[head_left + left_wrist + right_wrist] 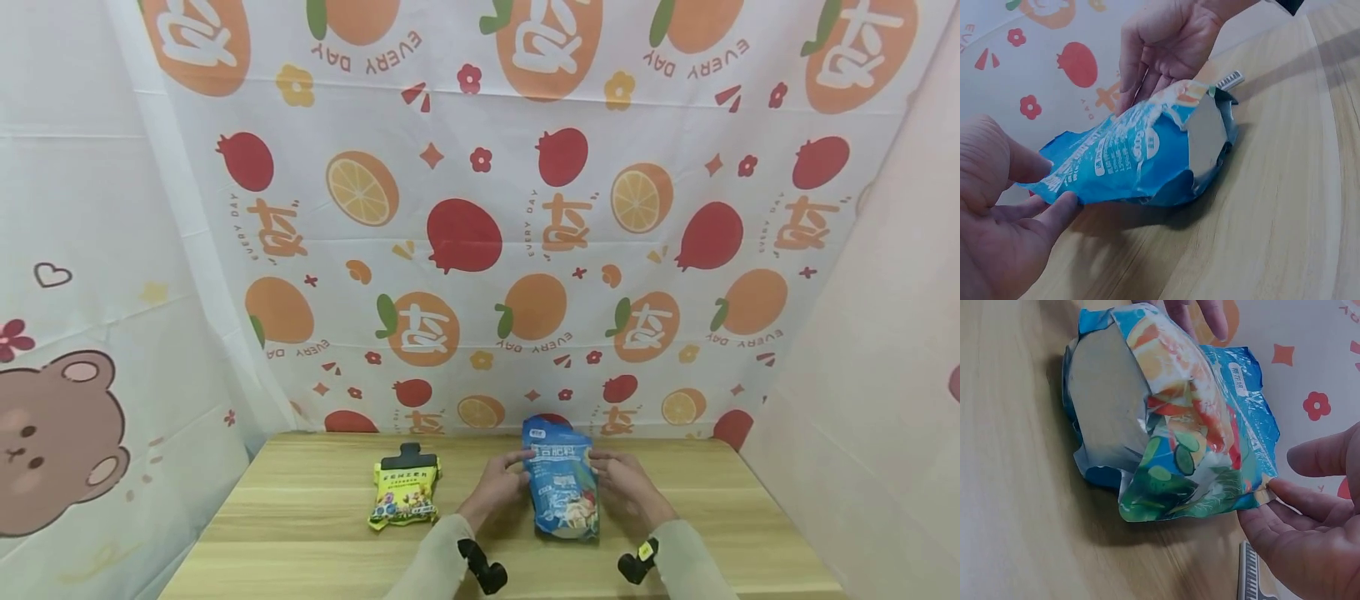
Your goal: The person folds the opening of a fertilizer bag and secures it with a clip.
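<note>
A blue fertilizer bag printed with vegetables rests on the table between both hands. My left hand pinches its upper left edge, thumb above and fingers below, as the left wrist view shows. On the opposite side, my right hand has its fingertips against the bag's edge, while the thumb stands apart from it. The bag's pale bottom faces the wrist cameras. Near the right hand lies a small grey object with dark stripes; its kind is unclear, and in the head view it cannot be made out.
To the left on the wooden table lies a yellow bag printed with flowers, with a black clip across its top. Fruit-printed cloth hangs behind the table, and pale cloth borders both sides.
</note>
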Tool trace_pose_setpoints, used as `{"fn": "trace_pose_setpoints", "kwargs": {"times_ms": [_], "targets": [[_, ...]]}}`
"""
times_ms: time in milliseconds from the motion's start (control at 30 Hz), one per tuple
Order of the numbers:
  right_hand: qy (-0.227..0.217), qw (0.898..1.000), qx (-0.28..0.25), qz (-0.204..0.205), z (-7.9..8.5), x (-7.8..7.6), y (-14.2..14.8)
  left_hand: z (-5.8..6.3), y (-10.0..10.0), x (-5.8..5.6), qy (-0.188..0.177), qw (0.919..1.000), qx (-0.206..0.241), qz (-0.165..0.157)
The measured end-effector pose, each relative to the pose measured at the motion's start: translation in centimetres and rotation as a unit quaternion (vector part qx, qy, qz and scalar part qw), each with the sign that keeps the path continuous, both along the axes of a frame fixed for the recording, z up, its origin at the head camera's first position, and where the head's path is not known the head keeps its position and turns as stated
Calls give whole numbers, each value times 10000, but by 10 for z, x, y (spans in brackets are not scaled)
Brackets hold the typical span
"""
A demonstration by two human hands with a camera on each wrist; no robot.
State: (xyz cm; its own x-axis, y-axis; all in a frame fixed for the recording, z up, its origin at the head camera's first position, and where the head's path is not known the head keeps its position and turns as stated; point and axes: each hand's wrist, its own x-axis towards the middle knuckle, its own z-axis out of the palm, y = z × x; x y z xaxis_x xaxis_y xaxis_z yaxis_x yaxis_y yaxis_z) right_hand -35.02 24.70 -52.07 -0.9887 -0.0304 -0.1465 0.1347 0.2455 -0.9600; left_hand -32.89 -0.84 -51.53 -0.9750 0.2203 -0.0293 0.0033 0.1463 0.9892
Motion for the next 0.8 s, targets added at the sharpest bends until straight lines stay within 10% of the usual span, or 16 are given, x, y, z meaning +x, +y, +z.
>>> {"fn": "trace_pose_setpoints", "kwargs": {"times_ms": [800], "targets": [[566, 9910, -1185, 275, 17, -1, -6, 9, 4, -1, 499, 9935, 542, 865]]}}
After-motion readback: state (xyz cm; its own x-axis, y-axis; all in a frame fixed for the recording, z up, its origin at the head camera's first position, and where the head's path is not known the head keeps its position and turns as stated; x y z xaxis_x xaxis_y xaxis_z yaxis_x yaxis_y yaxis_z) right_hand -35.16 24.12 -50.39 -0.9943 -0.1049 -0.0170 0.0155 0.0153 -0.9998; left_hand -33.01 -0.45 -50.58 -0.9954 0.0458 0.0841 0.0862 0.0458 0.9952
